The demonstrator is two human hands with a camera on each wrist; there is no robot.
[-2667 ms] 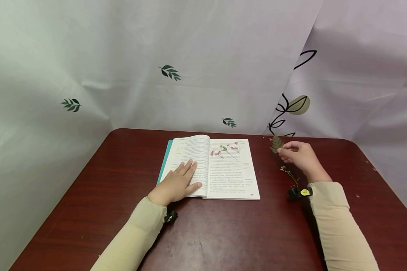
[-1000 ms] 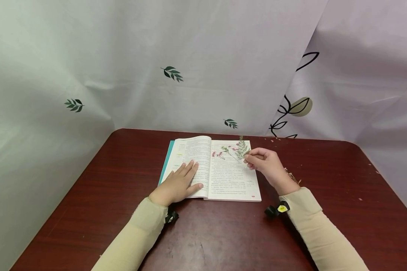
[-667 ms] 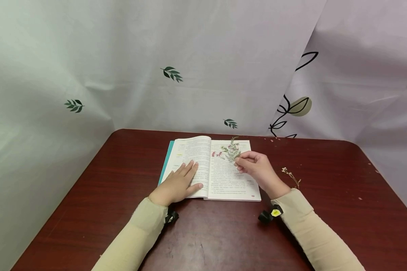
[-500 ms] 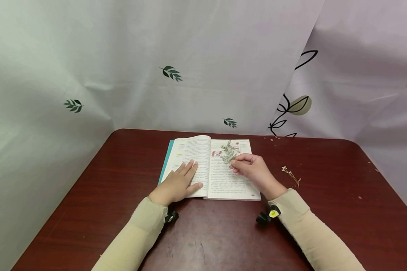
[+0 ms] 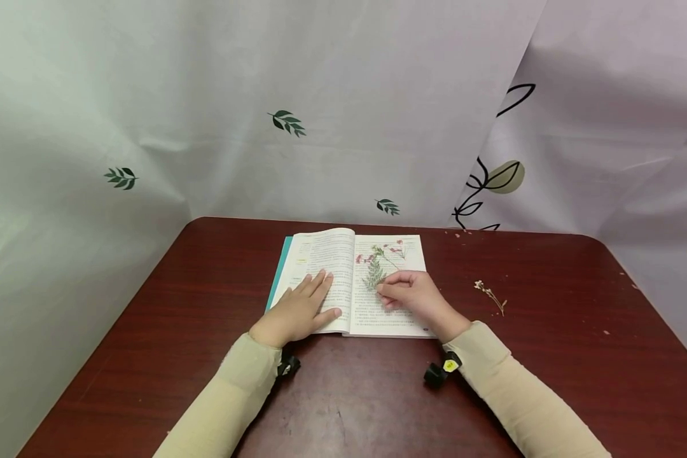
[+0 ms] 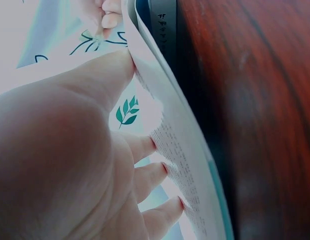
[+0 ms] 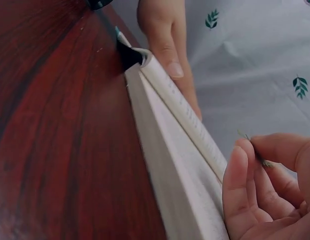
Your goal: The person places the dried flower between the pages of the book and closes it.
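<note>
At the book [image 5: 378, 318], left [image 5: 298, 312] and pinching right hands [image 5: 415, 298] angle inward.

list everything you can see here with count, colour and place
table: one, dark red, across the foreground
backdrop: one, pale grey, behind the table
printed leaf sprigs: three in head view, dark green, on the backdrop
printed vine: one, black and green, backdrop's right side
book: one, white pages, teal edge, open on the table
pink flowers: several, on the right page
green sprig: one, among the pink flowers
fern leaf: one, green, over the right page
dried sprig: one, pale, right of the book
wrist devices: two, black, at the wrists
sleeves: two, beige, forearms
left hand: one, on the left page
right hand: one, pinching the fern leaf
</note>
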